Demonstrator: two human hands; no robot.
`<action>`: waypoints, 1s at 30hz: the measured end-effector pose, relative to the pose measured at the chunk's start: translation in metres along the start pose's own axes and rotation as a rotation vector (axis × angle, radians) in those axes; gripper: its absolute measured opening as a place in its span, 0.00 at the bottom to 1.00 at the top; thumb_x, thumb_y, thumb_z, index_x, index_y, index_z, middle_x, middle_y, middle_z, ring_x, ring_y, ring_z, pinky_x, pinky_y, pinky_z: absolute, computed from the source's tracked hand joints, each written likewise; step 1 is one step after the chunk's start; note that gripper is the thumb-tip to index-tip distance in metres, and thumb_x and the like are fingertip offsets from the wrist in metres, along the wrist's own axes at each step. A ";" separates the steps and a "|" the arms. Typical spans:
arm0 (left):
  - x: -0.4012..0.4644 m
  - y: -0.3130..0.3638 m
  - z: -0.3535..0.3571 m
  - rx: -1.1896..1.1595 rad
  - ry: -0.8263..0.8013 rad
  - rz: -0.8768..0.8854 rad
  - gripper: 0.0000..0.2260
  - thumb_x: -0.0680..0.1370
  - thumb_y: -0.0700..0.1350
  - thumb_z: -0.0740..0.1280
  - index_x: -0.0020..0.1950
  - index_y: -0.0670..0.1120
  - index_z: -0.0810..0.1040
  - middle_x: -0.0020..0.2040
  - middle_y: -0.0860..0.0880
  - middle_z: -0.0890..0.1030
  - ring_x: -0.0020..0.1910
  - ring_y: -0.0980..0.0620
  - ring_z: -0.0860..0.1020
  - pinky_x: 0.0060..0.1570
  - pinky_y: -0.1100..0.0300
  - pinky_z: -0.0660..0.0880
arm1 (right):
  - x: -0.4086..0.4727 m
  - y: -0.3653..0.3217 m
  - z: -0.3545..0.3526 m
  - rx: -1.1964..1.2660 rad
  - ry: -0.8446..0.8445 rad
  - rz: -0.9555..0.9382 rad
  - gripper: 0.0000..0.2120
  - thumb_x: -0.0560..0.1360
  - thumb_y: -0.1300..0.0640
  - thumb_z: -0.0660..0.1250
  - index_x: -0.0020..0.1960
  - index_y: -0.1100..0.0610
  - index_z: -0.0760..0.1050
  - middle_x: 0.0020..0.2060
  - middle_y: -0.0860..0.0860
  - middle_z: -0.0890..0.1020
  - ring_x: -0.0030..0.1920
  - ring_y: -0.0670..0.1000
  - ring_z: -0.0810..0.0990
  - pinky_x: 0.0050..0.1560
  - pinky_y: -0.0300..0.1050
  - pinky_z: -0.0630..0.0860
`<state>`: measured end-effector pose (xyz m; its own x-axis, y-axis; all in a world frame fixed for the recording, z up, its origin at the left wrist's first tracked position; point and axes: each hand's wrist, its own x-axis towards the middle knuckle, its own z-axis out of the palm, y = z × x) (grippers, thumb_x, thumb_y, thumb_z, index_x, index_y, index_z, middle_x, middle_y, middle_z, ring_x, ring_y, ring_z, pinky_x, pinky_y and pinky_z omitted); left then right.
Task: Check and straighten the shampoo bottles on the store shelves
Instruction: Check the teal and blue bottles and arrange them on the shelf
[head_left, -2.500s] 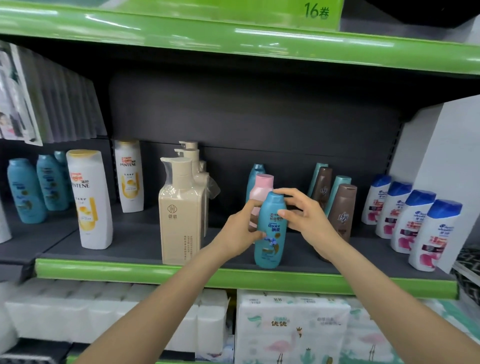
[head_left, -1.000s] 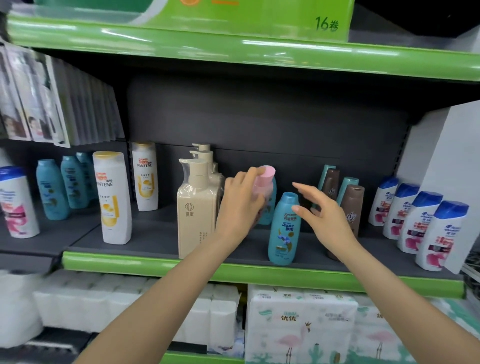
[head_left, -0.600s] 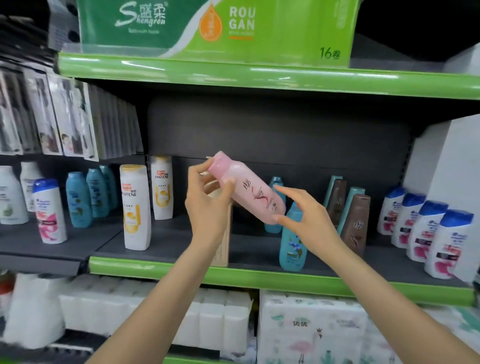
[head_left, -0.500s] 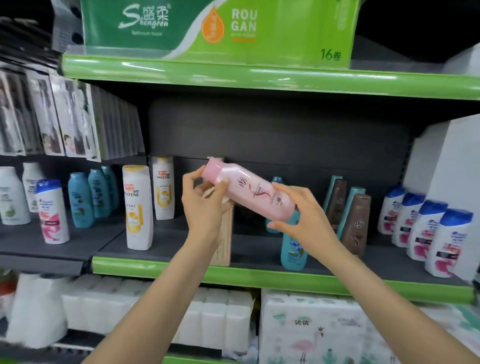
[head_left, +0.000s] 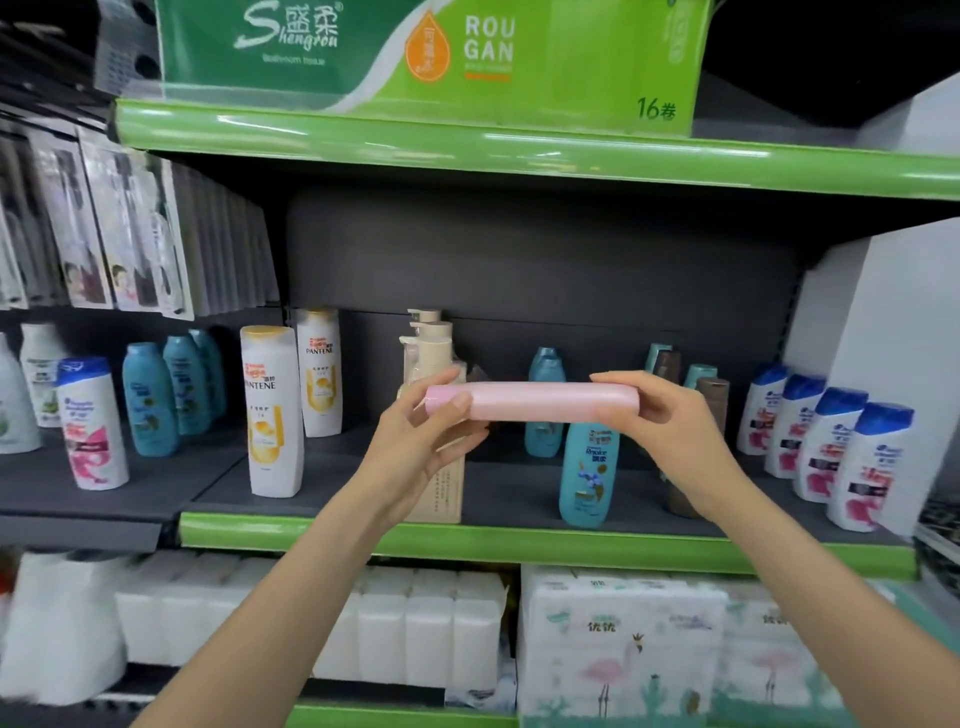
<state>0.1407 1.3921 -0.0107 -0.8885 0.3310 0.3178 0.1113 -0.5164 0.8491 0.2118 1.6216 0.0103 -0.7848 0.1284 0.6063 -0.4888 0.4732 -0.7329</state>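
Pantene bottle (head_left: 272, 410) upright, Rejoice btl (head_left: 587, 473).

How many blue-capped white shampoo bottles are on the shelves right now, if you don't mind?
5. Four stand in a row at the right end of the shelf; one stands on the left shelf. Others may be hidden.

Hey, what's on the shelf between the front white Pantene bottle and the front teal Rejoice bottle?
In the head view, the beige pump bottles stand between the Pantene bottle and the Rejoice bottle.
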 end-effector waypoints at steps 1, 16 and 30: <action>-0.001 -0.001 -0.001 0.034 -0.025 0.004 0.16 0.76 0.38 0.66 0.63 0.44 0.74 0.56 0.43 0.80 0.52 0.43 0.81 0.47 0.57 0.80 | 0.000 0.000 0.000 0.046 0.024 0.024 0.09 0.73 0.60 0.69 0.50 0.48 0.80 0.46 0.46 0.83 0.49 0.47 0.81 0.51 0.43 0.79; 0.005 -0.005 0.003 -0.155 0.022 0.022 0.18 0.75 0.38 0.66 0.65 0.40 0.72 0.57 0.41 0.81 0.55 0.46 0.81 0.52 0.56 0.79 | -0.014 -0.008 0.015 -0.028 0.051 0.072 0.15 0.69 0.65 0.73 0.50 0.50 0.76 0.52 0.47 0.80 0.54 0.46 0.79 0.49 0.40 0.79; 0.026 -0.013 0.032 0.731 0.041 0.546 0.30 0.74 0.37 0.70 0.72 0.55 0.65 0.58 0.65 0.72 0.53 0.69 0.74 0.51 0.72 0.73 | 0.014 0.024 -0.007 -0.451 0.052 0.000 0.16 0.73 0.57 0.70 0.60 0.50 0.76 0.57 0.42 0.75 0.59 0.42 0.72 0.62 0.39 0.67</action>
<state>0.1301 1.4331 -0.0003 -0.6431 0.1524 0.7504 0.7627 0.0405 0.6454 0.1915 1.6412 0.0034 -0.7591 0.1668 0.6293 -0.2645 0.8042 -0.5323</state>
